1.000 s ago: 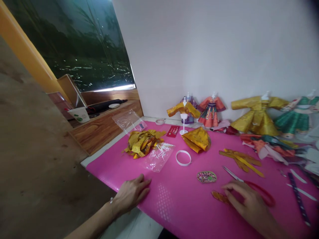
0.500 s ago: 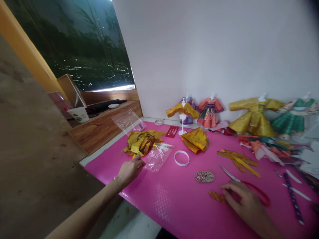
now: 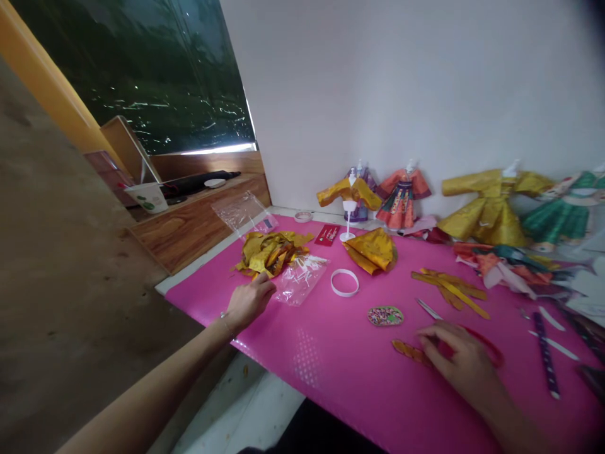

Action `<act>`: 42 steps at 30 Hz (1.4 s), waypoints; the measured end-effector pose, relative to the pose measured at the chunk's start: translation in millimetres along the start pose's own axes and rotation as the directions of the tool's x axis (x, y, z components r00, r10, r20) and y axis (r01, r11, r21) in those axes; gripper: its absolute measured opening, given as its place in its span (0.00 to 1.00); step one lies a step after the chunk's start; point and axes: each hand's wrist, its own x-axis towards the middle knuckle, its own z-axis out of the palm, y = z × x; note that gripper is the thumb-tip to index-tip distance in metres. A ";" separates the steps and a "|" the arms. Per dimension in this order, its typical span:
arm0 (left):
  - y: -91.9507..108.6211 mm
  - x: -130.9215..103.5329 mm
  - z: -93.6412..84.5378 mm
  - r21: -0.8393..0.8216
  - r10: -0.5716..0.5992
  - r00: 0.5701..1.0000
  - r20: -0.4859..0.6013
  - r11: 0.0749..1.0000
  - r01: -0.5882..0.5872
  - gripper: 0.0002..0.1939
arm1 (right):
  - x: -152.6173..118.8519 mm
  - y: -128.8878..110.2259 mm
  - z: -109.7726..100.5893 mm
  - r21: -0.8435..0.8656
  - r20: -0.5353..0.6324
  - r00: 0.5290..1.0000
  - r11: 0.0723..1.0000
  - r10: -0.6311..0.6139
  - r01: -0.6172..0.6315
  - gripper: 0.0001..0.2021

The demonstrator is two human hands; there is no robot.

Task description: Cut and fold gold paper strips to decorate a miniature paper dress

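The left hand [image 3: 248,301] is reaching, fingers loosely open and holding nothing, to the heap of gold paper scraps [image 3: 270,252] near the pink mat's [image 3: 331,372] left edge. The right hand [image 3: 460,359], half curled, is pinning a gold paper strip [image 3: 410,352] beside the red-handled scissors [image 3: 477,340] at the near edge.

The surface [image 3: 331,372] is covered in bright pink with a patch of fine white dots. A crumpled heap of gold paper scraps [image 3: 270,252] is marked with orange. A clear plastic bag [image 3: 301,282], a white ring [image 3: 345,282] and a folded gold piece [image 3: 373,250] are seen. A small oval [image 3: 386,316] is speckled in green, pink and white. Red-handled scissors [image 3: 466,334] are noted. Small paper dresses are coloured gold [image 3: 489,208], orange-red [image 3: 401,198] and green [image 3: 562,211].
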 end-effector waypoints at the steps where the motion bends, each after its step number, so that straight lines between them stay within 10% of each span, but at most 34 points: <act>1: 0.1 -0.7 0.2 -0.001 -0.001 1.000 -0.023 1.000 0.001 0.09 | 0.2 -1.2 -0.2 0.002 -0.009 1.000 1.000 0.003 -0.003 0.08; 12: 11.7 -18.7 -7.0 -0.078 0.091 0.941 -0.326 0.989 -0.122 0.11 | -0.9 4.4 -0.4 -0.008 -0.056 0.993 0.995 0.103 -0.103 0.06; 25: 117.0 -36.4 -4.4 -0.312 0.469 0.839 -0.275 0.782 -0.539 0.07 | 1.0 -1.6 -2.6 -0.109 0.129 0.980 0.985 0.151 -0.137 0.05; 29: 145.4 -36.3 -11.8 -0.637 0.337 0.940 0.042 0.735 -0.235 0.05 | 1.1 -9.4 0.5 -0.115 0.178 0.972 0.984 0.155 -0.136 0.05; 36: 191.0 -32.2 -9.8 -0.902 0.435 0.794 0.425 0.284 0.326 0.06 | 0.6 -16.1 3.8 -0.109 0.210 0.962 0.982 0.177 -0.156 0.10; 42: 217.3 -19.3 18.4 -0.903 0.481 0.764 0.430 0.208 0.377 0.07 | 6.1 -20.3 2.1 -0.016 0.141 0.972 0.983 0.186 -0.185 0.10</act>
